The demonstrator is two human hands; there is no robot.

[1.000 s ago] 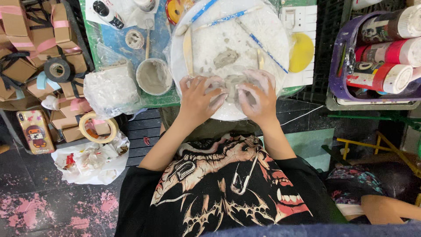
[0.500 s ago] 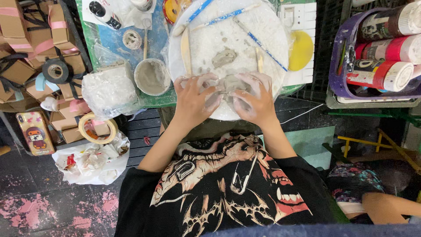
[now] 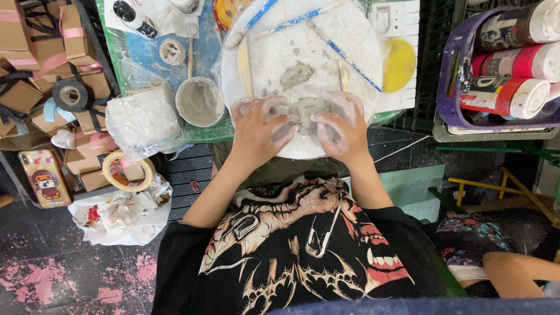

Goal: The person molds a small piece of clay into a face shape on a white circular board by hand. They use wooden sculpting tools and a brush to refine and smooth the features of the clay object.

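Both my hands rest at the near edge of a round white board (image 3: 356, 35) smeared with grey clay. My left hand (image 3: 256, 129) and my right hand (image 3: 343, 125) curl around a small lump of grey clay (image 3: 309, 107), fingertips pinching it from both sides. Clay coats my fingers. A second clay lump (image 3: 296, 74) lies loose further back on the board. A flat wooden stick (image 3: 245, 58) and two blue-handled tools (image 3: 345, 50) lie on the board beyond my hands.
A small bowl of grey slip (image 3: 199, 102) and a plastic-wrapped lump (image 3: 142, 122) sit left of the board. Further left are cardboard boxes (image 3: 23, 87), a black tape roll (image 3: 71, 95), a beige tape roll (image 3: 127, 170) and a phone (image 3: 45, 177). A purple basket (image 3: 452, 93) of paint bottles stands right, beside a yellow disc (image 3: 399, 64).
My hands went from lying flat over the clay to curling in and pinching it between the fingertips. The lump has shifted slightly nearer the board's edge.
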